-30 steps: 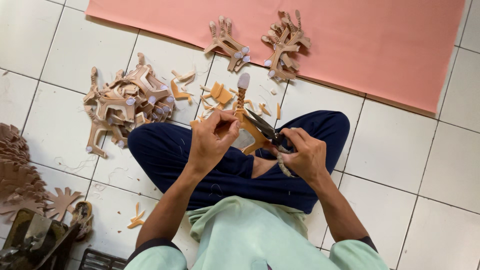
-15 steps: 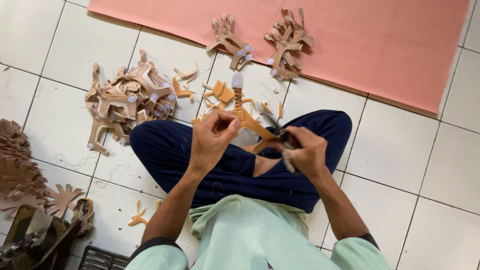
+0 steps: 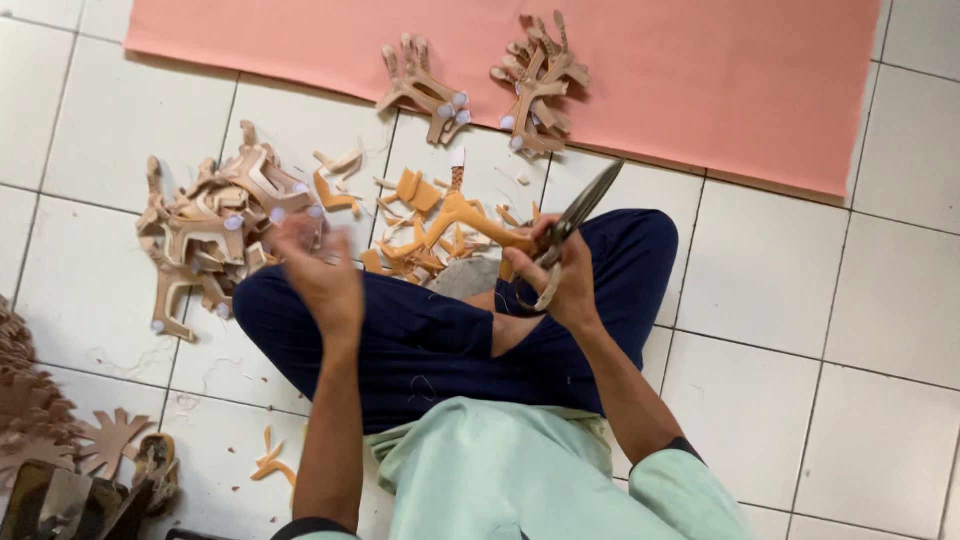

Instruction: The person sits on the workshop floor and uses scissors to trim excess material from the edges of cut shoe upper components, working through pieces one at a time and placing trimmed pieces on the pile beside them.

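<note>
I sit cross-legged on a white tiled floor. My right hand (image 3: 566, 288) grips dark scissors (image 3: 578, 212) whose blades point up and to the right. A tan, forked cut-out (image 3: 458, 213) with a white tip lies against the fingers of that hand, above my knee. My left hand (image 3: 322, 272) is blurred, fingers apart and nothing visible in it. It hovers beside a heap of tan cut-out pieces (image 3: 208, 232) on the floor to my left.
A pink sheet (image 3: 720, 70) covers the floor at the top, with two bunches of cut-outs (image 3: 428, 92) (image 3: 538, 82) on its near edge. Orange scraps (image 3: 412, 196) litter the tiles ahead. Brown cut-outs (image 3: 35, 400) and a dark object (image 3: 60, 505) are at lower left.
My left hand has let go of the forked piece and swung left toward the heap. The right hand has turned the scissors so the blades point upward.
</note>
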### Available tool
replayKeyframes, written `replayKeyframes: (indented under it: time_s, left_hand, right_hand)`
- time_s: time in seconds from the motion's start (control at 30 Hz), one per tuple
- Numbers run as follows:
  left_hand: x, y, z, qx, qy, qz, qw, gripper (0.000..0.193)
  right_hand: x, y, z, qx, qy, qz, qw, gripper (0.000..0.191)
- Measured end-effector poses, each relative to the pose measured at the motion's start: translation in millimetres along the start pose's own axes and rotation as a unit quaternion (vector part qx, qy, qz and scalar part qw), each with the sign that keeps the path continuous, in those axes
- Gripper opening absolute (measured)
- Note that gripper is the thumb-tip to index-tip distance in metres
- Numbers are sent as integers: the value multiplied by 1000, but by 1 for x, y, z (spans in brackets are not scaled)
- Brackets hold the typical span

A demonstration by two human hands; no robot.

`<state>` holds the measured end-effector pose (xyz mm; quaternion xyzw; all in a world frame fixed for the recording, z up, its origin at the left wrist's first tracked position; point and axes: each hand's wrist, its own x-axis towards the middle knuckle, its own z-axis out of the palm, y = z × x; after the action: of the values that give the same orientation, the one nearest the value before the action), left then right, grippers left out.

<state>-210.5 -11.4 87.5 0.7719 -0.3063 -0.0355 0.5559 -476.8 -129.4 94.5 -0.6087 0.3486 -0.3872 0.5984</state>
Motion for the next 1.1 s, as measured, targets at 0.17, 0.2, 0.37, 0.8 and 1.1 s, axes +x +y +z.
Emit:
replayKeyframes:
  time_s: [0.17,0.2,0.37,0.8,1.1]
  left_hand:
    - [-41,39,67,-246,-332,-188,891,59]
    - [-40,44,72,-263,-334,-182,887,51]
    - [-26,67,76,-379,-315,-201,847,44]
    - [-28,57,78,-299,-183,-200,915,31]
    - [-39,74,108,-301,-288,-158,895,32]
  right_hand:
    - [-31,2,18,-227,-59,35,972,35]
    - [-36,1,20,-172,-49,11,984,36]
    - [-19,-2,16,59,78,22,995,26]
    - [14,5,31,100,-6,106,989,29]
    - [13,49,5,41,16,85,995,23]
